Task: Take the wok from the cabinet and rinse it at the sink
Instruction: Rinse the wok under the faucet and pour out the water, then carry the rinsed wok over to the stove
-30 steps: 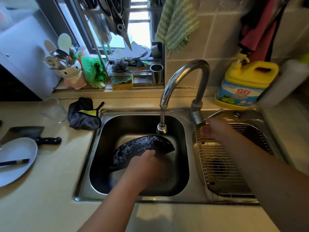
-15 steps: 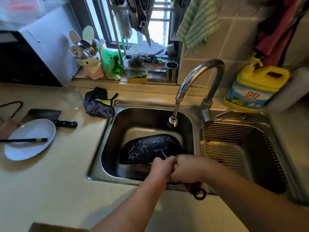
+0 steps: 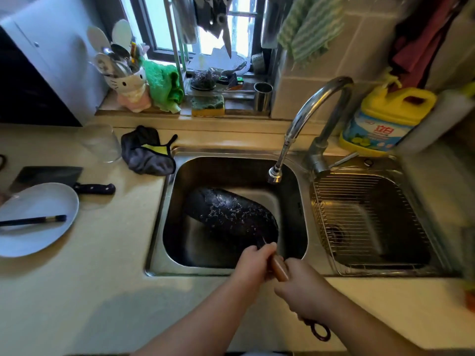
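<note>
The black wok point(image 3: 228, 217) lies tilted in the left sink basin point(image 3: 295, 201), its wet surface beaded with water drops. Its brown wooden handle point(image 3: 279, 268) points toward me over the sink's front rim. My left hand point(image 3: 253, 265) grips the handle close to the wok. My right hand point(image 3: 303, 289) grips the handle farther back, with the handle's hanging ring point(image 3: 320, 331) sticking out below it. The curved faucet point(image 3: 316, 109) ends above the basin's back right; no water stream shows.
A wire rack point(image 3: 365, 217) fills the right basin. A yellow detergent jug point(image 3: 385, 119) stands behind it. On the left counter lie a dark cloth point(image 3: 147, 154), a glass point(image 3: 101, 142), a cleaver point(image 3: 64, 179) and a plate point(image 3: 33, 217) with chopsticks point(image 3: 33, 220).
My right hand left the faucet lever and joined the left on the wok handle. The water stream stopped. The wok tilted, and the view shifted left.
</note>
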Motion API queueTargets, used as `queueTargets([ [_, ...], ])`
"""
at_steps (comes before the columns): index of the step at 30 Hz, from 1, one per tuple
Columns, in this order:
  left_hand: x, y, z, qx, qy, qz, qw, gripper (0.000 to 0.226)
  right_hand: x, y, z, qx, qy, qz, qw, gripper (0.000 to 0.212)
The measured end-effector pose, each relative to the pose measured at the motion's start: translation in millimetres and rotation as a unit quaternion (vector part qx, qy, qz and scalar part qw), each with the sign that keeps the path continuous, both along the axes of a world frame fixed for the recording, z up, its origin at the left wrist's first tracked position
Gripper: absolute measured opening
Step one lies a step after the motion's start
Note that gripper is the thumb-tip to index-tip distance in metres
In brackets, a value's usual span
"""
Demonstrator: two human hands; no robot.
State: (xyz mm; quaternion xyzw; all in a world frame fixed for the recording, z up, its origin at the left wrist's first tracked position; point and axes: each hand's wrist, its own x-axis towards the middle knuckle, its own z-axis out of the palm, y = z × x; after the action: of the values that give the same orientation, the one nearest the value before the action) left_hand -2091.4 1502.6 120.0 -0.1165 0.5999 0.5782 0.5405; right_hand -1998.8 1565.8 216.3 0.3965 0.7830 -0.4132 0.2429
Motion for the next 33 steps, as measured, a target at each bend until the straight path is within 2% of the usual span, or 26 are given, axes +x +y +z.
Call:
queueTargets([
  [5, -12.8, -18.0, 0.3, 0.106, -0.108, 0.005, 0.989, 0.024, 5.7, -23.5, 0.6, -0.116, 0.057, -0.111, 0.985, 0.021],
  [9, -20.0, -23.8, 4.3, 0.198, -0.194, 0.011, 0.961, 0.027, 6.8, -39.5, 3.2, -0.180, 0.115, -0.163, 0.963, 0.013],
  [14, -23.7, -28.0, 18.3, 0.298, -0.227, 0.007, 0.927, 0.023, 9.7, -46.2, 12.6, -0.276, 0.188, -0.204, 0.920, 0.014],
  [17, -20.4, -25.4, 32.8, 0.312, -0.205, 0.018, 0.928, 0.019, 15.8, -47.6, 19.8, -0.351, 0.195, -0.225, 0.888, 0.026],
  [19, -16.3, -22.4, 40.0, 0.307, -0.190, 0.031, 0.932, 0.024, 20.2, -44.1, 25.5, -0.386, 0.190, -0.223, 0.875, 0.029],
  [21, -10.3, -21.4, 44.7, 0.305, -0.177, 0.045, 0.935, 0.030, 23.8, -38.2, 34.1, -0.388, 0.176, -0.196, 0.883, 0.024],
  [24, -0.2, -22.0, 47.9, 0.287, -0.132, 0.074, 0.946, 0.030, 28.2, -33.8, 44.4, -0.349, 0.134, -0.154, 0.915, 0.018],
  [28, 14.0, -16.7, 56.9, 0.244, -0.056, 0.100, 0.963, 0.026, 41.6, -34.6, 39.5, -0.152, 0.077, -0.060, 0.984, 0.025],
  [30, 26.1, -10.3, 63.4, 0.227, -0.028, 0.132, 0.964, 0.027, 54.6, -25.6, 35.4, -0.115, 0.118, -0.012, 0.986, 0.027],
  [33, 34.7, -3.4, 73.1, 0.202, 0.017, 0.153, 0.967, 0.031, 65.6, -11.5, 30.6, -0.172, 0.175, -0.008, 0.970, 0.023],
])
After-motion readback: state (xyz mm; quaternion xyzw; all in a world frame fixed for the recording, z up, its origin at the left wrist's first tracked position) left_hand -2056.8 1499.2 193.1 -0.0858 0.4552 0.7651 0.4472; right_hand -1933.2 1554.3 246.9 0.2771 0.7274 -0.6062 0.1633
